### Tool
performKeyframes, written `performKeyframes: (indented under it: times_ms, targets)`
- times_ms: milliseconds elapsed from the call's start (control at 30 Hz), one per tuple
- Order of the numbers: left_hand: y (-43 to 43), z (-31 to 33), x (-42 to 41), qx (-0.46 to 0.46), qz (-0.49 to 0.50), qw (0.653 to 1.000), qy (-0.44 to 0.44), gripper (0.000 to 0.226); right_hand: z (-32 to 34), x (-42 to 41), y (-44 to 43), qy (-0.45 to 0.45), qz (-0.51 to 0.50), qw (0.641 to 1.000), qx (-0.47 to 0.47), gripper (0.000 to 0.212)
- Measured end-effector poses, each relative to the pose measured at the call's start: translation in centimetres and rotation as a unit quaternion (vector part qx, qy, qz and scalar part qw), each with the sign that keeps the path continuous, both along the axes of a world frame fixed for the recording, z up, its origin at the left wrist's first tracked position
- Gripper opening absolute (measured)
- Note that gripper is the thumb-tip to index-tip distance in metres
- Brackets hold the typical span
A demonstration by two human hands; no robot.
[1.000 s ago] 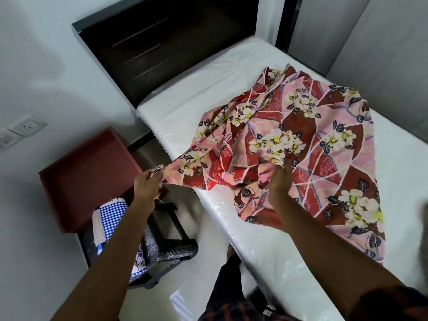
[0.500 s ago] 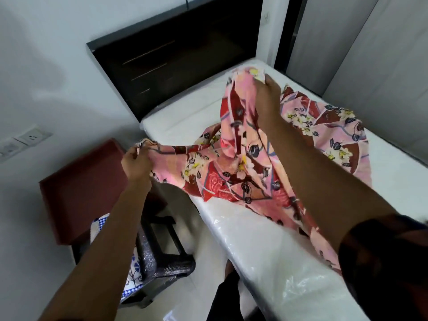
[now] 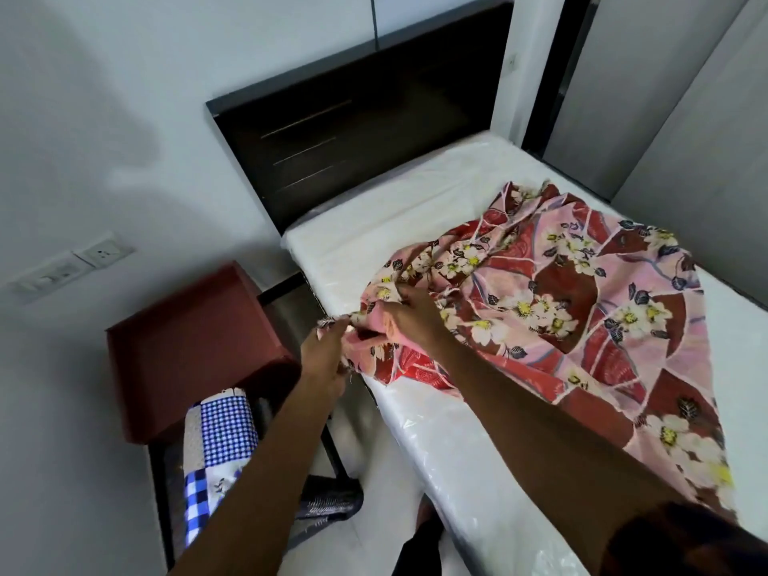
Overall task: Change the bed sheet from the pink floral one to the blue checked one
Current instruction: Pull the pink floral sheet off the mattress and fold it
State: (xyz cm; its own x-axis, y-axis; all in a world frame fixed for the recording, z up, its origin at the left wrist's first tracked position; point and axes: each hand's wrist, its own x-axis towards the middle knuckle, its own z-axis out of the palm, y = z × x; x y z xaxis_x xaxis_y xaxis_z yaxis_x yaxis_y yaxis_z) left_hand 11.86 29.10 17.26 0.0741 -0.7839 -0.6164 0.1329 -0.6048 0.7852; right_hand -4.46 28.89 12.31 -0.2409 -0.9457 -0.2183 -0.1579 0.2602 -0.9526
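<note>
There are 2 hands (image 3: 322, 353) (image 3: 409, 318), 1 pink floral sheet (image 3: 561, 293), 1 blue checked sheet (image 3: 226, 430) and 1 mattress (image 3: 415, 193).

**Both hands gathering the pink floral sheet (image 3: 561, 293) at the bed's edge**

The left hand (image 3: 322, 351) is pinching a corner of the fabric just off the side of the plastic-wrapped mattress (image 3: 374, 218). The right hand (image 3: 411, 322) is gripping bunched cloth just beside it. The rest is lying crumpled across the mattress. The blue checked sheet (image 3: 226, 430) is sitting folded beside a red cabinet (image 3: 187, 347).
</note>
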Motion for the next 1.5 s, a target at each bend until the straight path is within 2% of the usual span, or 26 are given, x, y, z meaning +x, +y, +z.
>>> performKeyframes:
  times_ms: [100, 167, 233, 333, 400, 467, 500, 533, 567, 633, 700, 833, 867, 900, 967, 1033, 1067, 1200, 1333, 1433, 1500]
  targets:
    - [2.0, -2.1, 1.0, 0.061, 0.029, 0.997, 0.03, 0.031, -0.4, 1.2, 1.6, -0.03, -0.03, 0.999, 0.025, 0.042]
    - [3.4, -3.0, 1.8, 0.072, 0.032, 0.997, 0.019, 0.032, 0.4, 1.6, 2.4, -0.064, -0.04, 0.997, 0.017, 0.022]
    - [4.2, -3.0, 2.3, 0.059, 0.024, 0.998, 0.009, 0.018, 1.1, 1.5, 2.5, -0.13, -0.064, 0.989, 0.01, 0.016]
    - [4.0, -2.5, 2.6, 0.022, 0.018, 1.0, 0.001, 0.028, 1.6, 1.6, 2.5, -0.238, -0.081, 0.968, -0.022, 0.013]
    - [3.5, -2.6, 3.0, -0.015, 0.024, 1.0, -0.003, 0.043, 1.1, 2.1, 3.0, -0.24, -0.059, 0.969, -0.008, 0.01]
    - [3.1, -2.5, 3.2, -0.038, -0.002, 0.998, -0.04, 0.053, -0.1, 2.6, 3.6, -0.145, -0.034, 0.989, 0.017, 0.015]
    - [3.2, -2.6, 3.2, -0.038, -0.009, 0.998, -0.05, 0.051, -0.6, 2.8, 3.9, -0.086, -0.024, 0.996, 0.025, 0.01]
    - [3.2, -2.7, 3.1, -0.035, -0.013, 0.998, -0.049, 0.044, -1.2, 3.0, 4.2, -0.034, -0.006, 0.999, 0.028, 0.003]
    - [3.3, -2.7, 3.1, -0.023, -0.003, 0.999, -0.036, 0.032, -2.0, 3.1, 4.3, 0.024, 0.016, 0.999, 0.026, 0.012]
    - [3.7, -2.7, 2.9, 0.039, 0.037, 0.998, 0.015, 0.012, -3.4, 3.0, 4.5, 0.146, 0.053, 0.987, 0.034, 0.023]
    - [3.9, -3.1, 2.8, 0.079, 0.061, 0.994, 0.034, 0.012, -4.1, 2.5, 4.8, 0.256, 0.079, 0.963, 0.041, 0.028]
    - [3.9, -3.2, 2.4, 0.051, 0.051, 0.997, -0.002, 0.013, -4.2, 1.1, 5.1, 0.349, 0.047, 0.936, -0.02, 0.038]
    - [3.8, -3.2, 2.2, 0.041, 0.036, 0.998, -0.006, 0.014, -4.3, 0.8, 5.0, 0.337, 0.021, 0.941, -0.026, 0.037]
    - [3.7, -3.1, 2.0, 0.035, 0.02, 0.999, -0.013, 0.016, -3.9, 0.7, 4.7, 0.285, -0.015, 0.958, -0.021, 0.036]
    - [3.4, -2.9, 1.7, 0.033, -0.016, 0.999, -0.019, 0.02, -3.0, 1.0, 3.7, 0.087, -0.102, 0.991, -0.005, 0.038]
    - [3.1, -2.7, 1.2, 0.041, -0.038, 0.998, -0.011, 0.022, -1.3, 1.5, 3.0, -0.105, -0.139, 0.985, -0.001, 0.024]
    - [2.9, -2.6, 0.9, 0.045, -0.048, 0.998, -0.006, 0.024, -0.7, 1.7, 2.7, -0.164, -0.122, 0.979, -0.007, 0.013]
    - [2.6, -1.8, -0.4, 0.056, -0.058, 0.997, 0.006, 0.03, 0.0, 2.7, 2.7, -0.252, -0.048, 0.966, 0.006, 0.023]
    - [2.1, -1.8, -0.5, 0.068, -0.035, 0.997, 0.014, 0.03, -0.9, 4.0, 3.6, -0.311, 0.007, 0.949, 0.044, 0.047]
    - [2.0, -2.0, -0.2, 0.081, 0.025, 0.996, 0.018, 0.026, -1.6, 4.3, 4.4, -0.332, -0.008, 0.94, 0.078, 0.041]
    - [1.9, -2.3, 0.1, 0.084, 0.057, 0.995, 0.025, 0.025, -1.9, 4.2, 4.9, -0.258, -0.004, 0.962, 0.085, 0.025]
